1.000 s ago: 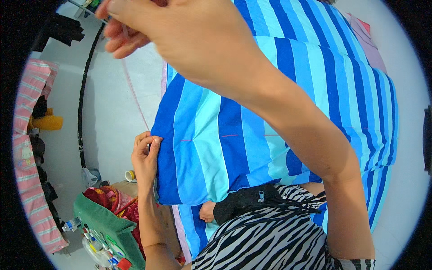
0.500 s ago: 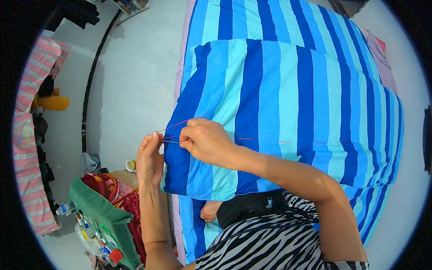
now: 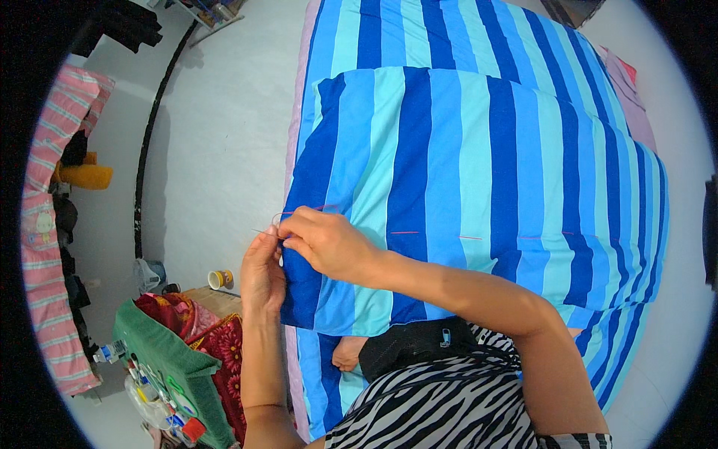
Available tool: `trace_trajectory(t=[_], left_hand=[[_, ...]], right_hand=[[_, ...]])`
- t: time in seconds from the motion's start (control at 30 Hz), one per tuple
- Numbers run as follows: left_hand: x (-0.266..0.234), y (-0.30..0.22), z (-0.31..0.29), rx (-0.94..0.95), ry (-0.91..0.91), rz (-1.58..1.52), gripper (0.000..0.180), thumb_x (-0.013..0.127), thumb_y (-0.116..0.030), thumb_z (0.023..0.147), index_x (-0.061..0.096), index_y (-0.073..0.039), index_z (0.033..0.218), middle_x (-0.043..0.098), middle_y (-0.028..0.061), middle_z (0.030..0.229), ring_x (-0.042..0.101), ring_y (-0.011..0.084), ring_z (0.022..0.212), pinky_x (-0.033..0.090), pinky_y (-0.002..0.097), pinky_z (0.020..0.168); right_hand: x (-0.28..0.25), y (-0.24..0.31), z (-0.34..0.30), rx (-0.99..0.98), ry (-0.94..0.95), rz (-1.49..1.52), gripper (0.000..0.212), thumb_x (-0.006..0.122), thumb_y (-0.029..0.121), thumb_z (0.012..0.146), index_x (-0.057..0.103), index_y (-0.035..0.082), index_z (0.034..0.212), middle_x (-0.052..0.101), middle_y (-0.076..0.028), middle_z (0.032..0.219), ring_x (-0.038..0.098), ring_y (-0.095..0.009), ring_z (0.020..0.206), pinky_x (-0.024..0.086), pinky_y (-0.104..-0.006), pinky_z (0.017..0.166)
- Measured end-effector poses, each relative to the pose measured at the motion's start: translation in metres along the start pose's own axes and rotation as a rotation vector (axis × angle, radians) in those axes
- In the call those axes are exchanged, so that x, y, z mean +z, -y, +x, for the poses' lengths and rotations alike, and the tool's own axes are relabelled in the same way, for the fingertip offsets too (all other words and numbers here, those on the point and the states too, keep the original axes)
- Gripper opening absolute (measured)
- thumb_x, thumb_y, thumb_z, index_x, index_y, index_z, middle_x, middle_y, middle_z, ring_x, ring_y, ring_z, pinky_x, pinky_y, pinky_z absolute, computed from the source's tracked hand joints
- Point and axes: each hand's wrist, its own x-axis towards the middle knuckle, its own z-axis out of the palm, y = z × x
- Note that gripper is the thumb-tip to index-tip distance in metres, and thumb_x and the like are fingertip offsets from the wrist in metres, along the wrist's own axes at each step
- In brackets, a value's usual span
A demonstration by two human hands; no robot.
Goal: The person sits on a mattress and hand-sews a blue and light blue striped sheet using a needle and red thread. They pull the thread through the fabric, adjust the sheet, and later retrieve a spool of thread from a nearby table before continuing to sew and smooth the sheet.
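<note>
My left hand (image 3: 262, 258) and my right hand (image 3: 321, 238) meet at the left edge of a blue-striped quilt (image 3: 441, 165). A thin needle (image 3: 258, 231) runs from the pinched fingers of my right hand across my left fingertips, its end sticking out to the left. Red thread (image 3: 327, 206) makes a small loop above the fingertips and trails over the back of my right hand. My left thumb and finger are pressed together on the thread; exactly where they pinch it is hidden. A row of long red stitches (image 3: 406, 233) crosses the quilt to the right.
Below left stands a green cloth-covered stand (image 3: 153, 337) with scissors and pens in its side. Beside it are a red patterned cloth (image 3: 228, 359) and a yellow cup (image 3: 220, 280). A pink striped curtain (image 3: 56, 262) hangs far left. A bare foot (image 3: 348, 353) rests by the quilt's lower edge.
My two hands have come together, and the gap with the needle across it has closed. The thread loop between them is smaller. My left hand has shifted slightly right, my right hand slightly left.
</note>
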Motion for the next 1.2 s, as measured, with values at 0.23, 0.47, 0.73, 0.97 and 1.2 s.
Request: trace_trajectory(t=[0.23,0.47,0.73,0.97,1.2], left_hand=[[0.002,0.005,-0.009,-0.018,-0.069,-0.230,0.016,0.057,-0.021,0.087,0.060,-0.006,0.091,0.059,0.0032,0.092,0.049,0.0128,0.095,0.037,0.0279,0.090],[-0.023,0.011,-0.002,-0.139,0.042,-0.403,0.017,0.053,-0.020,0.085,0.056,-0.007,0.075,0.057,0.0069,0.091,0.046,0.0211,0.100,0.034,0.0344,0.095],[-0.009,0.024,0.014,0.008,-0.171,0.276,0.031,0.073,-0.005,0.072,0.043,-0.009,0.079,0.057,0.0061,0.081,0.054,0.0117,0.076,0.043,0.0221,0.073],[-0.014,0.032,0.019,0.120,-0.147,0.358,0.036,0.068,0.000,0.073,0.038,-0.008,0.091,0.058,0.0073,0.082,0.055,0.0117,0.071,0.045,0.0222,0.065],[-0.005,0.027,0.013,0.167,-0.216,0.410,0.039,0.062,-0.001,0.079,0.040,-0.007,0.111,0.055,0.0060,0.085,0.052,0.0108,0.068,0.044,0.0202,0.061]], right_hand=[[-0.010,-0.008,0.005,0.641,-0.287,0.720,0.019,0.052,0.014,0.089,0.051,-0.001,0.099,0.059,-0.012,0.088,0.057,-0.012,0.061,0.049,-0.0235,0.050],[-0.087,-0.053,-0.015,0.890,-0.540,0.696,0.024,0.047,0.016,0.091,0.042,-0.005,0.101,0.059,-0.017,0.085,0.060,-0.020,0.064,0.051,-0.0282,0.053],[-0.087,-0.032,-0.012,0.680,-0.344,0.625,0.026,0.049,0.022,0.091,0.043,-0.002,0.099,0.059,-0.015,0.081,0.059,-0.017,0.059,0.051,-0.0271,0.053],[-0.096,-0.022,-0.011,0.413,-0.411,0.564,0.020,0.047,0.018,0.092,0.043,0.000,0.099,0.059,-0.012,0.075,0.057,-0.014,0.057,0.047,-0.0238,0.049],[-0.152,0.013,0.026,0.107,-0.631,0.415,0.016,0.049,0.018,0.092,0.048,0.002,0.098,0.061,-0.011,0.074,0.056,-0.011,0.054,0.045,-0.0218,0.048]])
